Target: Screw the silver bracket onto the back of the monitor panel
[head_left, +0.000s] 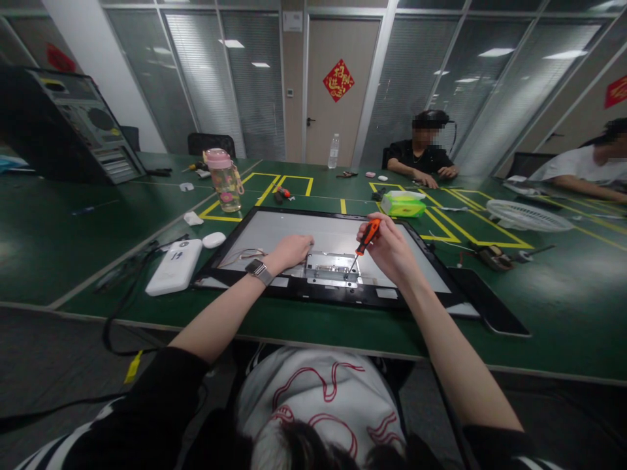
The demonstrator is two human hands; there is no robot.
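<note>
My right hand (386,245) grips an orange and black screwdriver (368,237), tilted, its shaft pointing down at a silver metal bracket (326,279). The tip meets the bracket near its right side; whether it sits in a screw is too small to tell. The bracket lies on the near part of a flat display panel (333,230) with a black frame and pale back. My left hand (291,252), wearing a watch (259,270), rests on the panel beside the bracket's left end. Its fingers extend loosely, partly hidden, with nothing visible in them. Thin wires (242,256) run left of it.
A white power bank (175,266) and a small white case (214,240) lie left of the panel. Behind them stands a pink-lidded bottle (224,186). A black slab (487,300) lies at right, a green packet (404,203) beyond. Two people sit across the table.
</note>
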